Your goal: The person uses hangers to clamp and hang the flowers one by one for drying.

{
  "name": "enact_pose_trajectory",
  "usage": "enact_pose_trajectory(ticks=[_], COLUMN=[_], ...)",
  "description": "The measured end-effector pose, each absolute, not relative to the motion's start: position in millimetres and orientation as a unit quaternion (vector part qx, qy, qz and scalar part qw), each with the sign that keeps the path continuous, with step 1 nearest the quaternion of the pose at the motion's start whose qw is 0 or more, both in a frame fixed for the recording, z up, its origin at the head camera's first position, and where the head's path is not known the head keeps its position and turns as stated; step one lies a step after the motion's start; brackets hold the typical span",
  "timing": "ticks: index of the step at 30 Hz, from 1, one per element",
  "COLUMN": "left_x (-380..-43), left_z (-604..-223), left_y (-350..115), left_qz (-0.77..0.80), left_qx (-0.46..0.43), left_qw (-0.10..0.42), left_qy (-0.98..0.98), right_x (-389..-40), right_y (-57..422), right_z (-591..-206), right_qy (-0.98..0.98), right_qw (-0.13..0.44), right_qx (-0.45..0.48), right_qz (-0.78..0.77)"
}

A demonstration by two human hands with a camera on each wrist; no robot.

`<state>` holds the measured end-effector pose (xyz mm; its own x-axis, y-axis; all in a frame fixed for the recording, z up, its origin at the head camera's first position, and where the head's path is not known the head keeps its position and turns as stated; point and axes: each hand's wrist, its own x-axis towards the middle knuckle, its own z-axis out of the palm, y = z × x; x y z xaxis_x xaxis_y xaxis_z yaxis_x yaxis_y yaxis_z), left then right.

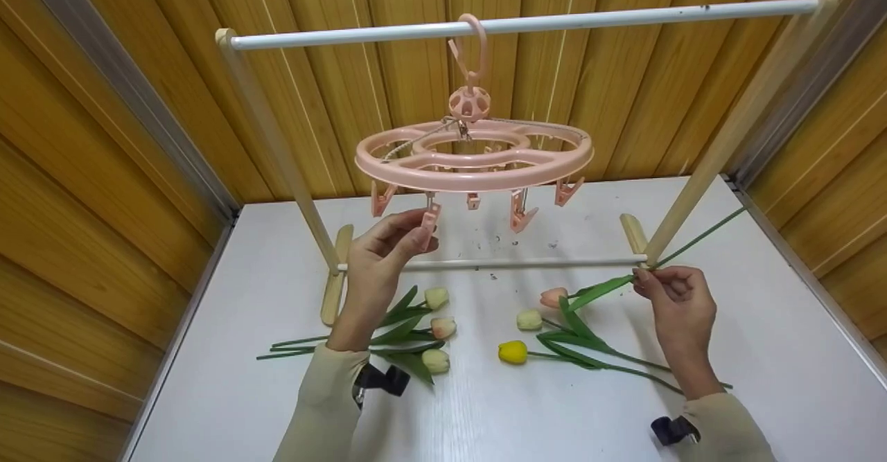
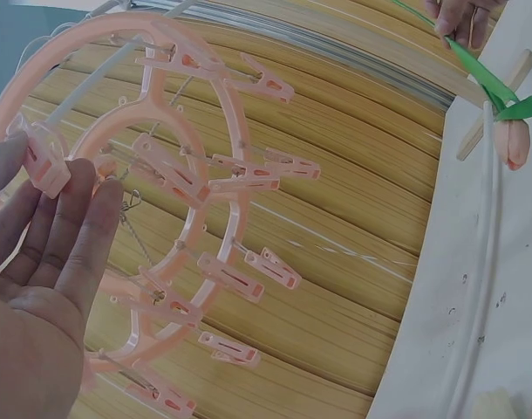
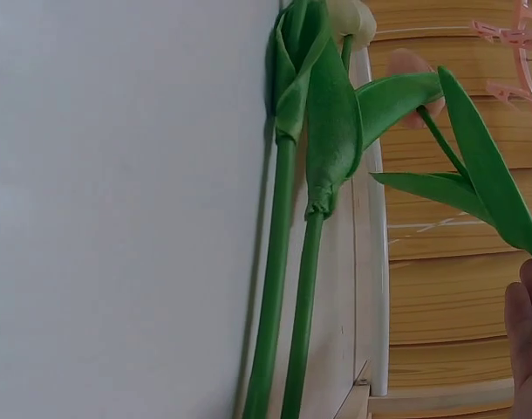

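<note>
A pink round clip hanger [image 1: 478, 154] hangs by its hook from the white top rod [image 1: 624, 15] of a small wooden rack. My left hand [image 1: 421, 232] is raised under the ring and pinches one hanging clip [image 1: 430, 218]; the left wrist view shows that clip [image 2: 41, 157] at my fingertips [image 2: 83, 218]. Low on the right, my right hand [image 1: 643, 276] pinches the green stem of a pink tulip [image 1: 553, 297]. Its bud hangs just above the table and its stem end points up to the right. A fingertip [image 3: 529, 340] shows by the leaf [image 3: 488, 175] in the right wrist view.
Three pale tulips [image 1: 438, 327] lie on the white table [image 1: 242, 351] below my left wrist. A cream tulip [image 1: 529, 319] and a yellow one [image 1: 513, 352] lie near my right hand. The rack's lower rod [image 1: 527, 264] and wooden feet [image 1: 334, 289] stand behind them, with wood-panelled walls around.
</note>
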<state>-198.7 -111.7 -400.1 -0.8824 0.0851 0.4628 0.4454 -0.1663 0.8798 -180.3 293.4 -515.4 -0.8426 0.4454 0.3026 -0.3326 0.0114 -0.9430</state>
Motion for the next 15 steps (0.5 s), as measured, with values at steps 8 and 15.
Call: enact_pose_trajectory(ticks=[8, 15], left_x=[-197, -198], left_z=[-398, -396], left_y=[-109, -107], left_qz=[-0.732, -0.734], left_qx=[-0.245, -0.265], left_qw=[0.117, 0.110], left_qy=[-0.625, -0.616], right_x=[-181, -178], right_y=[289, 285], right_z=[-503, -493], right_qy=[-0.617, -0.613], right_qw=[0.281, 0.292], right_qx=[-0.049, -0.030], right_qz=[0.733, 0.733])
